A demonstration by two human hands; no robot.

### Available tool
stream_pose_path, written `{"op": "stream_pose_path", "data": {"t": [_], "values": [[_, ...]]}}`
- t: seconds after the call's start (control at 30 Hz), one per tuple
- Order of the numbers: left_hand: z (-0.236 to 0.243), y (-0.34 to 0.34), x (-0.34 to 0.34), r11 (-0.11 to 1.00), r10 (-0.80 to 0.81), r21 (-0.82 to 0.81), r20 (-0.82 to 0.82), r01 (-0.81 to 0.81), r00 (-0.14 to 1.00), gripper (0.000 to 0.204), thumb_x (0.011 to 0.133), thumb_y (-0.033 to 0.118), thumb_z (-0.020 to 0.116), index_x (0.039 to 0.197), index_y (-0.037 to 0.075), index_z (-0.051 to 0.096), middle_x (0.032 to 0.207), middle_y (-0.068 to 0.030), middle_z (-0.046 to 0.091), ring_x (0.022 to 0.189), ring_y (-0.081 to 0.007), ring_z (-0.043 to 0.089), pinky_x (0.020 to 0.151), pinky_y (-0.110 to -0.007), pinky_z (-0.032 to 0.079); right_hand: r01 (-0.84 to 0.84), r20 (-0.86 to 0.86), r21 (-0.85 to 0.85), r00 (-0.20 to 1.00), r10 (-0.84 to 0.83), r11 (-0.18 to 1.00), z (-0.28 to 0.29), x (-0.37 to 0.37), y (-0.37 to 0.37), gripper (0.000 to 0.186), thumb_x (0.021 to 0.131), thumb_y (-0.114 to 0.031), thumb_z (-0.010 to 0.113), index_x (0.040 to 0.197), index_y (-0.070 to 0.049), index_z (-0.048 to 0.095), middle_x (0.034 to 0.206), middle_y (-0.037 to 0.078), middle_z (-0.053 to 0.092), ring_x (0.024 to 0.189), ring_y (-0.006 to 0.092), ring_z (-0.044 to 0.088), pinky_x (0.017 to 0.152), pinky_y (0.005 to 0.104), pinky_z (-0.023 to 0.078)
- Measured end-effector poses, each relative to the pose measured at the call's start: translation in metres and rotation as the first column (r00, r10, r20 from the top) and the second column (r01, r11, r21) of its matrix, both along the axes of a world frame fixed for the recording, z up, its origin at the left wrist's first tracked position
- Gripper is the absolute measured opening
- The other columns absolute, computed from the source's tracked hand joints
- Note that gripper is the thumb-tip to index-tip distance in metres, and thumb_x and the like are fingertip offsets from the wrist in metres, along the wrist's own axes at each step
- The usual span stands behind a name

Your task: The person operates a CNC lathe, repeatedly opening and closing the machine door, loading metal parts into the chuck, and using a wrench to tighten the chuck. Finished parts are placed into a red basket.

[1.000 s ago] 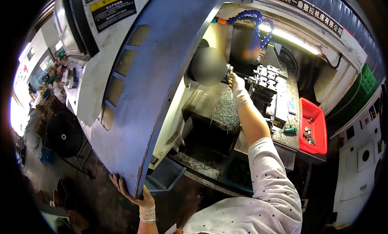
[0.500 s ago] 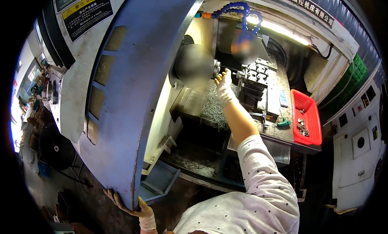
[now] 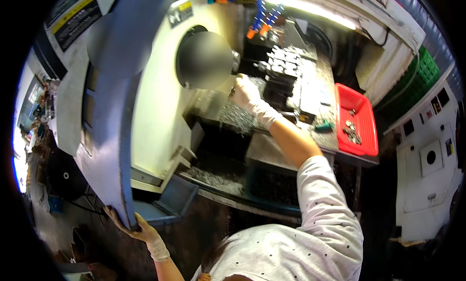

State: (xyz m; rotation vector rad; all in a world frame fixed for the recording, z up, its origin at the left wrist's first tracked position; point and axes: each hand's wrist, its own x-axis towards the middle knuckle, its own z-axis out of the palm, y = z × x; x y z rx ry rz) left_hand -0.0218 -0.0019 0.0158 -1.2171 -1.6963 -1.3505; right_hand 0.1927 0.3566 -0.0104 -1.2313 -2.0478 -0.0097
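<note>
My left hand [image 3: 132,226], in a worn, stained glove, is wrapped round the lower edge of the blue machine door [image 3: 109,135]. In a pale glove, my right hand [image 3: 246,94] reaches into the lathe, just below and beside the spindle end [image 3: 236,62]. Its fingers are curled closed; whatever they hold is hidden. Metal shavings [image 3: 235,117] lie in a heap beneath that hand. To its right stands the tool block [image 3: 285,63] with several clamped tool holders. A round blur covers much of the chuck area.
A red plastic basket [image 3: 370,138] with several small metal parts stands right of the tool slide. Near it lies a green-handled tool [image 3: 324,127]. Blue coolant hoses [image 3: 260,14] with orange nozzles hang above. A blue tray [image 3: 178,198] sits below the door opening.
The blue door has swung or slid left with my left hand on it, exposing more of the cream inner wall. My right hand has moved slightly down from the spindle, its fingers now more curled.
</note>
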Motion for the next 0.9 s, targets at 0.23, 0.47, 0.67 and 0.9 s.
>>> {"op": "stream_pose_path", "data": {"t": [0.23, 0.47, 0.67, 0.9], "values": [[0.006, 0.007, 0.010, 0.995, 0.099, -0.012, 0.013, -0.098, 0.995, 0.049, 0.070, 0.007, 0.052, 0.112, -0.002, 0.029, 0.116, -0.0158, 0.031, 0.105, -0.0255, 0.033, 0.088, -0.035, 0.026, 0.306, -0.030, 0.097, 0.952, -0.304, 0.947, 0.031, 0.218, -0.077, 0.031, 0.061, -0.017, 0.055, 0.083, 0.001, 0.045, 0.089, 0.016, 0.047, 0.080, 0.0289, 0.046, 0.069, 0.0342, 0.038], [0.001, 0.006, 0.004, 0.996, 0.091, 0.000, 0.001, -0.091, 0.996, 0.050, 0.068, -0.002, 0.049, 0.113, -0.001, 0.027, 0.115, -0.0149, 0.032, 0.103, -0.0252, 0.035, 0.086, -0.033, 0.029, 0.655, -0.199, 0.348, 0.750, -0.630, 0.670, -0.023, 0.358, -0.200, 0.039, 0.069, -0.030, 0.052, 0.091, 0.000, 0.043, 0.098, 0.015, 0.044, 0.088, 0.0291, 0.042, 0.077, 0.0364, 0.032], [-0.002, 0.007, -0.001, 0.998, 0.040, 0.055, 0.069, -0.044, 0.997, 0.052, 0.065, -0.006, 0.047, 0.113, -0.001, 0.028, 0.115, -0.0154, 0.032, 0.103, -0.0256, 0.035, 0.086, -0.034, 0.028, 0.846, 0.776, -0.345, 0.501, -0.383, 0.408, -0.202, 0.379, -0.317, 0.061, 0.067, -0.047, 0.043, 0.102, 0.003, 0.036, 0.097, 0.019, 0.044, 0.085, 0.0255, 0.046, 0.072, 0.0335, 0.038], [0.001, 0.014, 0.002, 0.998, -0.040, 0.060, 0.087, 0.035, 0.995, 0.056, 0.062, -0.007, 0.049, 0.113, 0.000, 0.027, 0.114, -0.0157, 0.032, 0.103, -0.0257, 0.034, 0.087, -0.034, 0.027, 0.867, 0.552, -0.354, 0.497, -0.669, 0.351, -0.215, 0.380, -0.330, 0.037, 0.064, -0.022, 0.054, 0.093, -0.002, 0.044, 0.075, 0.011, 0.054, 0.067, 0.0179, 0.053, 0.058, 0.0265, 0.043]]}}
